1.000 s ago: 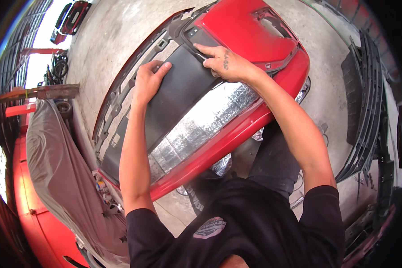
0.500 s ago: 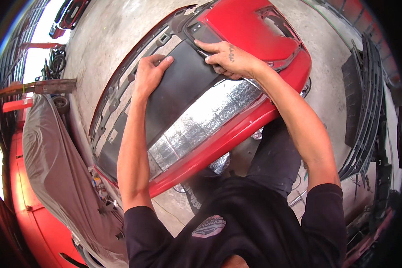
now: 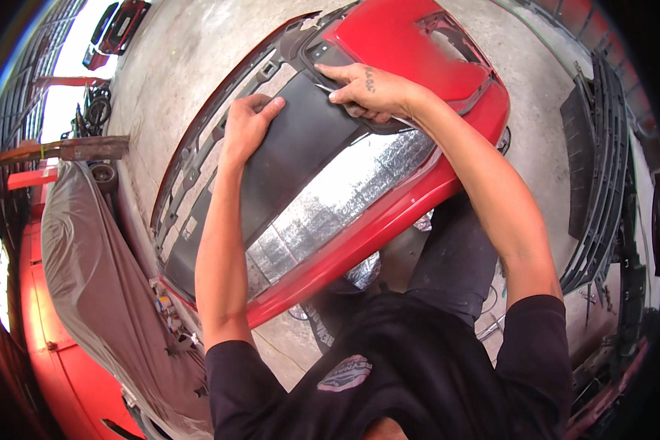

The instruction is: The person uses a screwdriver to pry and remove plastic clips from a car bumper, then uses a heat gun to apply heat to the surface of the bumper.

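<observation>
A large red car bumper (image 3: 411, 196) lies before me with a flat black panel (image 3: 293, 139) set across its opening. My left hand (image 3: 249, 126) grips the panel's far edge, its thumb on the face and its fingers curled over the rim. In my right hand (image 3: 370, 94) is a thin, bright metal tool (image 3: 323, 87), too covered to tell its exact kind. Its tip points left at the panel's right end, near a seam. The index finger stretches along the black trim there, while the other fingers are wrapped round the tool.
Shiny silver foil sheeting (image 3: 345, 194) shows under the panel. Dark slatted grille parts (image 3: 601, 176) stand along the right. A grey cloth cover (image 3: 99, 293) drapes over something on the left, beside a red surface (image 3: 70, 359) and a wooden beam (image 3: 81, 147). Concrete floor (image 3: 198, 51) lies beyond.
My right hand has shifted slightly left along the seam, and more of the tool's tip shows past the fingers. The left hand keeps its grip on the panel. The whole view has moved a little.
</observation>
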Demonstrator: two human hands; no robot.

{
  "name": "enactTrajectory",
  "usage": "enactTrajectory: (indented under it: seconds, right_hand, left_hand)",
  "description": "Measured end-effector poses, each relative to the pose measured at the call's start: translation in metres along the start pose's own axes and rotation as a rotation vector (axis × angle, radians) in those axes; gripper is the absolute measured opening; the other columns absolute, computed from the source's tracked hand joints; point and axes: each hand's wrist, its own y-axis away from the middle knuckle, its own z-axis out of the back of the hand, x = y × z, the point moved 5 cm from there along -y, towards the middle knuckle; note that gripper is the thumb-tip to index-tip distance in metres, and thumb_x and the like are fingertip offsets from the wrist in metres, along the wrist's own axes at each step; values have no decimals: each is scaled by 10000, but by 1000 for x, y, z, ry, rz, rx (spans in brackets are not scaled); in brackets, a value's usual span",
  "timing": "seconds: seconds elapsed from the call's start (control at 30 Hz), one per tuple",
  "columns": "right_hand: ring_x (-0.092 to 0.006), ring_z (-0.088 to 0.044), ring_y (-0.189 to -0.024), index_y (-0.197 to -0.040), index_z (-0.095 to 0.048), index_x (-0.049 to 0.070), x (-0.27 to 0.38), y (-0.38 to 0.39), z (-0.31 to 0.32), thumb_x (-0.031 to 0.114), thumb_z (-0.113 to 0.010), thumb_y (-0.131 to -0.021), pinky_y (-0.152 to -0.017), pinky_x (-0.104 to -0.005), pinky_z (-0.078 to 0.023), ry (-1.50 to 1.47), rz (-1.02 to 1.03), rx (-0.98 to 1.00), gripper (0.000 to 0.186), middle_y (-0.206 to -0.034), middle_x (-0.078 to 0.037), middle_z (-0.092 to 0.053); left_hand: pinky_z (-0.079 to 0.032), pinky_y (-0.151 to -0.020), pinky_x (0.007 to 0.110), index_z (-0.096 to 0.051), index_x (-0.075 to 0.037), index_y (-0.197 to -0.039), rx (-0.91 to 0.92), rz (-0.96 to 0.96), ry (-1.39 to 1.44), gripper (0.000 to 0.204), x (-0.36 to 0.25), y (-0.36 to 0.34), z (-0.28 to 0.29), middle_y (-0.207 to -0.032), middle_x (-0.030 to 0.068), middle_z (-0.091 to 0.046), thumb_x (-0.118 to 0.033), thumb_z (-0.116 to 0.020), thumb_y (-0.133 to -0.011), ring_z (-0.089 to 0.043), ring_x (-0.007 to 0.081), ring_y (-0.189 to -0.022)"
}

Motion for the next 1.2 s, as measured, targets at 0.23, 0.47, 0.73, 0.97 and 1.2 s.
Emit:
enactTrajectory:
  seconds: [0.23, 0.47, 0.73, 0.97, 1.2]
  right_hand:
    - [-59, -321, -483, -1624, -152, 233, 0, 0, -9, 150, -523, -977, -412, -234, -254, 142, 26, -31, 751, -624, 40, -381]
    - [-51, -322, -473, -1590, -294, 187, 3, 14, 7, 152, -513, -979, -402, -228, -249, 45, 76, -82, 650, -618, 32, -409]
    - [-35, -339, -421, -1531, -422, 143, -16, 66, 20, 188, -482, -1019, -364, -219, -281, 41, 42, -172, 518, -603, 4, -466]
    - [-52, -369, -438, -1540, -410, 158, -33, 77, 6, 183, -475, -1024, -393, -240, -329, 69, -11, -200, 521, -593, 11, -459]
    - [-83, -501, -585, -1441, -545, 82, -51, 64, -7, 134, -518, -988, -562, -278, -429, 296, 166, -271, 457, -600, 6, -478]
  left_hand:
    - [-500, -620, 286, -744, 46, -989, -22, 33, -6, 363, 3, -5, -2, -756, 77, -711, -311, -714, -930, -648, 126, -652]
    - [-511, -658, 319, -735, 46, -964, 9, 49, 25, 397, 5, 2, 3, -748, 99, -713, -347, -731, -908, -661, 158, -672]
    - [-500, -666, 307, -738, 32, -995, 40, 3, -101, 468, -7, -1, 0, -762, 77, -700, -429, -688, -937, -653, 139, -688]
    - [-513, -682, 317, -740, 39, -1034, 5, -42, -160, 513, -9, -4, -4, -771, 91, -709, -461, -691, -927, -666, 159, -702]
    - [-518, -673, 305, -753, 35, -999, 22, 41, -39, 498, -10, -6, -6, -766, 84, -710, -455, -720, -910, -664, 147, -690]
